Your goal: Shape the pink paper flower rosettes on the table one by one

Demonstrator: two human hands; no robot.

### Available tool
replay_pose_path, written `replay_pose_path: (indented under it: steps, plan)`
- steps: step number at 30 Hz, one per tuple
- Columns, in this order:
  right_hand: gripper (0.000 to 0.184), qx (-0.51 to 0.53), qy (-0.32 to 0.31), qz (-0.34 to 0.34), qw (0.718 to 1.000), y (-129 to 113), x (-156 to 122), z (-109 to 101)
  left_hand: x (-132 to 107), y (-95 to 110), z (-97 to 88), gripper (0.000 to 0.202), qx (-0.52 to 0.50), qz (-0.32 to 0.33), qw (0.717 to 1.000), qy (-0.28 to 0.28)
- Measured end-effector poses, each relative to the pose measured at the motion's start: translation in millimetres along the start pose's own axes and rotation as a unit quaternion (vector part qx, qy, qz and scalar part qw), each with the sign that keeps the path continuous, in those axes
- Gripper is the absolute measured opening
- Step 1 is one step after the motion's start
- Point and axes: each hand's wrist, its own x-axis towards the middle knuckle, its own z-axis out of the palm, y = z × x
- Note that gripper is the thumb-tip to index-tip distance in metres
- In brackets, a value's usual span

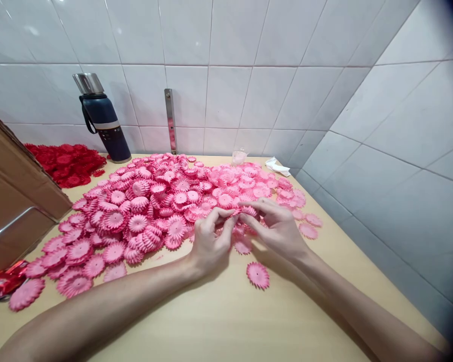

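Observation:
Between my two hands is a pink flower-shaped petal disc (249, 211), raised a little above the table. My left hand (213, 240) pinches its left edge between thumb and forefinger. My right hand (277, 226) grips it from the other side, thumb below and fingers above. My fingers cover part of it, so I cannot tell whether it is one disc or several stacked. Behind and to the left spreads a large heap of similar pink discs (139, 221) with scalloped edges. A single pink disc (257, 275) lies flat on the table below my hands.
A dark blue bottle (107, 125) with a steel cap stands by the tiled wall. Red discs (66, 163) are piled behind a cardboard box (18, 201) at left. A small clear cup (239, 157) and a white tissue (277, 166) sit at the back. Red wrappers (7, 279) lie at lower left.

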Motion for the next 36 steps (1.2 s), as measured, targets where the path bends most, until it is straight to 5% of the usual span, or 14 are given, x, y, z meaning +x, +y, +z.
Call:
replay_pose_path:
  steps: [2,7,12,27,36]
  plan:
    - [0.009,0.032,0.022,0.012,0.999,-5,-1,2,0,0,0.2,0.013,-0.003,-0.002,1.0,-0.012]
    - [0.034,0.129,0.033,0.097,0.986,-14,-2,8,-2,-2,0.5,0.014,0.011,-0.005,1.0,-0.027]
    - [0.034,0.159,0.076,0.129,0.976,-18,-2,14,-4,-4,0.3,0.014,0.023,-0.003,1.0,-0.012]
    - [0.016,0.222,0.158,0.144,0.951,-22,-6,27,-5,-2,2.1,0.01,-0.026,0.005,1.0,0.002]
    - [0.02,0.241,0.19,0.148,0.94,-24,-1,27,-3,-3,4.9,0.013,-0.046,-0.02,0.999,0.023]
